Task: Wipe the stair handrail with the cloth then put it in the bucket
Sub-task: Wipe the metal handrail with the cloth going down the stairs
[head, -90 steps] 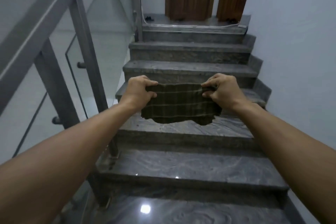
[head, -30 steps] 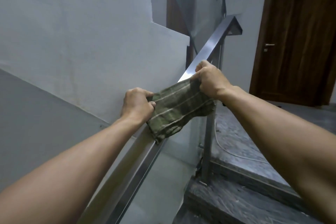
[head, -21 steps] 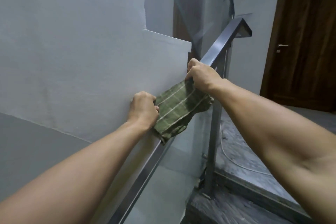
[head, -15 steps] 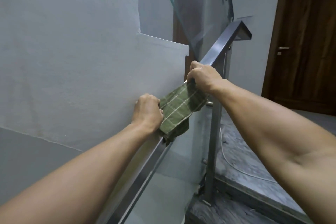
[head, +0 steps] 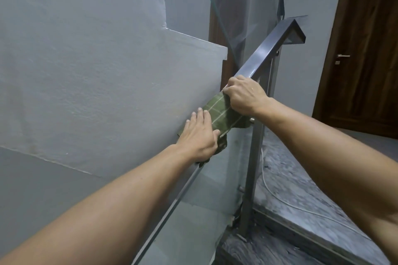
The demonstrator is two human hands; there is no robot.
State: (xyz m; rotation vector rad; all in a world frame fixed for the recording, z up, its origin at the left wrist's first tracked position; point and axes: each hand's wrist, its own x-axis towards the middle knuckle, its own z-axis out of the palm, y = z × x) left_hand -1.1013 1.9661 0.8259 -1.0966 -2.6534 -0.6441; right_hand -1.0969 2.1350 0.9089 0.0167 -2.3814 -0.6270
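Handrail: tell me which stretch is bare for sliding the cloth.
Bare: handrail from the right hand to its top corner. Crowded: cloth draped between both hands, left hand flat on it.

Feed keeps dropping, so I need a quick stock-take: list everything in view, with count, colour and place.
cloth: one, green with pale checks, draped over the handrail
handrail: one, grey metal, sloping up to the right
post: one, grey metal, under the handrail
glass panel: one, clear, below the rail
door: one, dark brown, far right
cable: one, white, on the grey stone floor
bucket: not in view
left hand: flat on the cloth's lower end
right hand: gripping the cloth's upper end on the rail
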